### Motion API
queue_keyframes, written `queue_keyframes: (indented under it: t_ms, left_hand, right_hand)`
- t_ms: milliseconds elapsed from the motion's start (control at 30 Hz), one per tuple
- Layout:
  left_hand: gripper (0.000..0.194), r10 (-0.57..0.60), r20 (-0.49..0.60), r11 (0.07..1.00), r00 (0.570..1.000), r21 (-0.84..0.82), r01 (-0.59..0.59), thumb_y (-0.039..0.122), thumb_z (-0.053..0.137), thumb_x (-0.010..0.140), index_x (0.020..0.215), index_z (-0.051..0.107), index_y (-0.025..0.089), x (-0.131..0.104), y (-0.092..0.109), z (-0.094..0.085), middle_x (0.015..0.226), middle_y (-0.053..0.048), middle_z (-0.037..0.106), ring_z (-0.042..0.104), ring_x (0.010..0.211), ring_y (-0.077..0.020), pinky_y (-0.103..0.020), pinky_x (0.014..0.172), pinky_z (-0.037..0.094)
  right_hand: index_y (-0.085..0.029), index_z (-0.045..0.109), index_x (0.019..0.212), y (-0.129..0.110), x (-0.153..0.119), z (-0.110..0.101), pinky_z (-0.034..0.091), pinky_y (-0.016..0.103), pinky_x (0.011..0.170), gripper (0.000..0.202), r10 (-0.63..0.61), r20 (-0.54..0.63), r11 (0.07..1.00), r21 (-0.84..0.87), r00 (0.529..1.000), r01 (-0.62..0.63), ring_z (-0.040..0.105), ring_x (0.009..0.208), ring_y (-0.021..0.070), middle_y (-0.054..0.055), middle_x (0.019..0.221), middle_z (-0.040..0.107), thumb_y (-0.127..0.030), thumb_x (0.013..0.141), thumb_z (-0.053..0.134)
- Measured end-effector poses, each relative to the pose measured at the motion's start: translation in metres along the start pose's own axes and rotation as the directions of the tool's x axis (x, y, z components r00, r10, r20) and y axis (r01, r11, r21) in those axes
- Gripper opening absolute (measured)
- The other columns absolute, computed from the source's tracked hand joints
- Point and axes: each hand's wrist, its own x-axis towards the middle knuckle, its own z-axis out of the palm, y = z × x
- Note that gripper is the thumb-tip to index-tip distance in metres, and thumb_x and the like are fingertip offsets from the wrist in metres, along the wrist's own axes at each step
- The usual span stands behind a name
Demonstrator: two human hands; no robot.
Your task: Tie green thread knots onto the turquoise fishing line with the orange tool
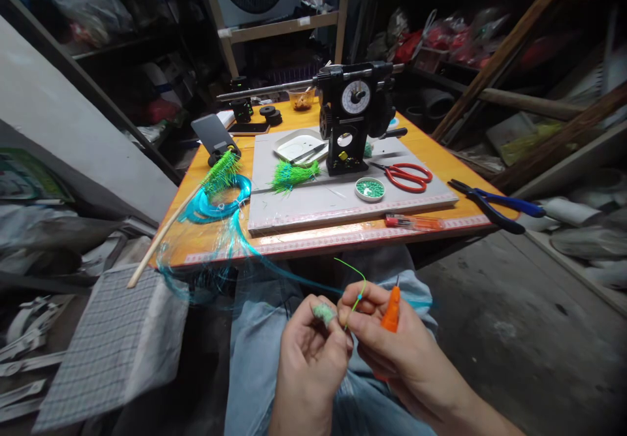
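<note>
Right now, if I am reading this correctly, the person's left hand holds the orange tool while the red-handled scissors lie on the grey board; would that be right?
Not quite: the head view shows the orange tool in the right hand, not the left. The red-handled scissors do lie on the grey board.

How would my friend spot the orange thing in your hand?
Find the yellow table, then look below it, over the blue jeans. The right hand holds an orange tool. Its chunky shape and thin tip set it apart from the green strand.
</note>
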Motion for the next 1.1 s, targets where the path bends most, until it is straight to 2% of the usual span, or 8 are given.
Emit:
queue_keyframes:
  t_ms: [533, 733, 1100]
  left_hand:
    - [0.032, -0.002, 0.002, 1.0, 1.0, 0.001, 0.002, 0.036, 0.079, 0.072, 0.063, 0.056, 0.015, 0.0021, -0.0005, 0.0004, 0.059, 0.004, 0.049, 0.038, 0.048, -0.0052, -0.015, 0.045, 0.032]
    - [0.035, -0.008, -0.027, 1.0, 1.0, 0.018, 0.008, 0.039, 0.081, 0.068, 0.063, 0.056, 0.016, 0.0025, -0.0012, 0.0001, 0.058, 0.004, 0.049, 0.037, 0.047, -0.0047, -0.014, 0.043, 0.031]
    - [0.045, -0.044, -0.081, 0.997, 0.996, 0.063, 0.049, 0.047, 0.084, 0.06, 0.059, 0.052, 0.016, 0.005, 0.0015, 0.0037, 0.055, 0.005, 0.047, 0.034, 0.045, -0.0045, -0.016, 0.041, 0.028]
  right_hand:
    - [-0.017, 0.056, 0.087, -0.0016, -0.0007, 0.0, 0.02, 0.008, 0.032, 0.029, 0.009, 0.009, 1.0, 0.004, 1.0, -0.009, 0.024, 0.036, -0.0026, -0.009, 0.054, 0.05, -0.035, 0.077, 0.077]
    - [-0.017, 0.057, 0.087, -0.0011, -0.0008, 0.0006, 0.02, 0.008, 0.031, 0.028, 0.014, 0.003, 1.0, -0.011, 1.0, -0.014, 0.023, 0.036, -0.0025, -0.009, 0.053, 0.048, -0.034, 0.077, 0.077]
    - [-0.016, 0.059, 0.087, -0.0038, -0.001, 0.001, 0.024, 0.008, 0.034, 0.025, -0.022, 0.009, 1.0, -0.015, 1.0, 0.022, 0.029, 0.036, -0.0025, -0.008, 0.055, 0.054, -0.031, 0.078, 0.077]
